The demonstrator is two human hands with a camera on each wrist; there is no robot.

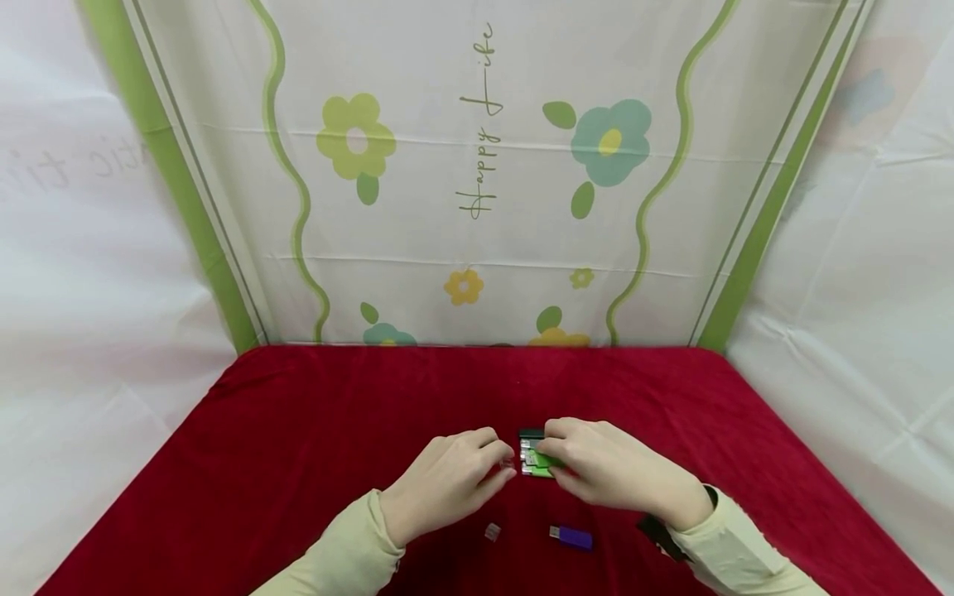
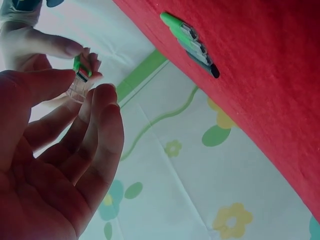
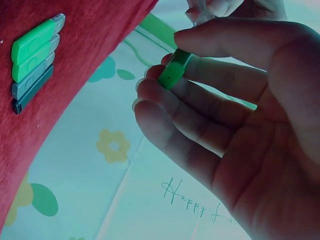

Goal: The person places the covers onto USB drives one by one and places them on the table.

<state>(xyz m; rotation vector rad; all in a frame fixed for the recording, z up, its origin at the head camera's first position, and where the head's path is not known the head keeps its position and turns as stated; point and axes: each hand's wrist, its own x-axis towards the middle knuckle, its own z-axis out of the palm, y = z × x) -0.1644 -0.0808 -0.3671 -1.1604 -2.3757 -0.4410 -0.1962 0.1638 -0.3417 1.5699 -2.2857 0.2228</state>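
Note:
My left hand (image 1: 453,474) pinches a small clear cap (image 2: 77,93) between thumb and fingertips. Facing it, my right hand (image 1: 617,468) holds a green USB stick (image 3: 174,71) by its body, metal plug toward the cap. The two are close together and overlap in the left wrist view. Below them on the cloth lies a row of capped USB sticks: two bright green (image 3: 34,41), one grey-blue (image 3: 33,83) and one dark (image 3: 34,91). In the head view my right fingers partly cover this row.
Nearer to me on the red cloth (image 1: 358,397) lie an uncapped purple USB stick (image 1: 572,538) and a loose clear cap (image 1: 493,531). White curtains with printed flowers (image 1: 356,139) stand behind the table and at both sides. A dark band circles my right wrist.

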